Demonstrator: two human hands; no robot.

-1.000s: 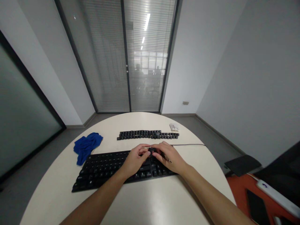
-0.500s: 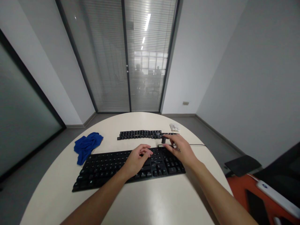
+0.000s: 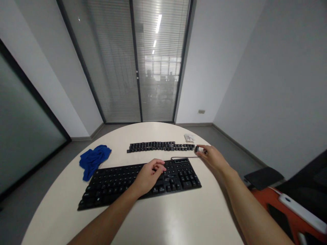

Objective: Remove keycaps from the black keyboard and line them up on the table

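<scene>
A black keyboard [image 3: 112,180] lies across the table in front of me. My left hand [image 3: 150,173] rests over its middle with fingers curled and thumb near the fingertips; whether anything is inside cannot be made out. Beyond the keyboard's far right corner, my right hand [image 3: 211,156] pinches a small black piece [image 3: 196,149] between thumb and fingers. The piece is just right of a long row of loose black keycaps [image 3: 153,146], laid behind the keyboard. A thin black cable [image 3: 182,157] leaves the keyboard's back edge and runs toward the right hand.
A crumpled blue cloth [image 3: 94,160] lies on the round pale table [image 3: 163,217], left of the keyboard. Behind the right hand sits a small whitish translucent packet [image 3: 189,137]. At the lower right, an orange seat [image 3: 263,199] carries a white power strip [image 3: 301,211] and dark flat items.
My right hand has moved right with the small black piece, from above the keyboard's back edge to the right end of the keycap row. The left hand has barely moved.
</scene>
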